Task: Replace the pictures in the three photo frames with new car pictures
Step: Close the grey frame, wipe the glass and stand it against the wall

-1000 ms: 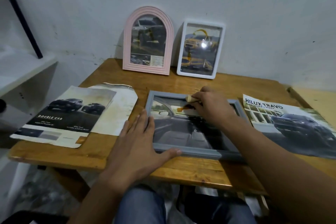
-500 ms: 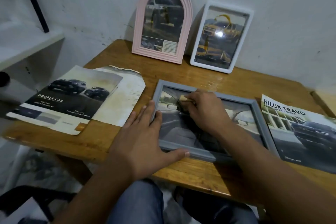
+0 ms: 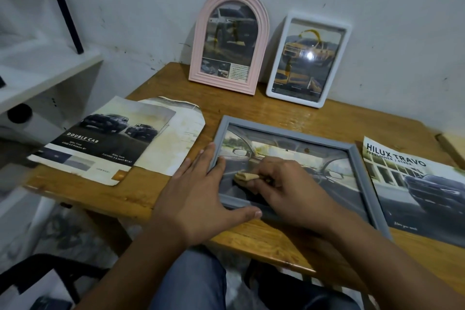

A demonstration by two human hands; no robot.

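A grey photo frame (image 3: 362, 173) lies flat on the wooden table (image 3: 254, 118), holding a car interior picture. My left hand (image 3: 198, 194) lies flat on the frame's near left corner, fingers spread. My right hand (image 3: 279, 189) pinches a small folded tan cloth (image 3: 245, 175) against the glass at the frame's lower left. A pink arched frame (image 3: 259, 40) and a white rectangular frame (image 3: 344, 53) stand upright against the wall, each with a car picture inside.
A "Double Cab" car brochure (image 3: 100, 143) lies over a stained sheet (image 3: 181, 131) on the table's left. A "Hilux Travo" car picture (image 3: 412, 184) lies at the right edge. A white shelf (image 3: 37, 70) stands to the left. My knees are under the table's front edge.
My right hand with the cloth has slid from the top of the glass down toward the lower left. My left hand stays pressed on the frame's corner. The camera moved closer.
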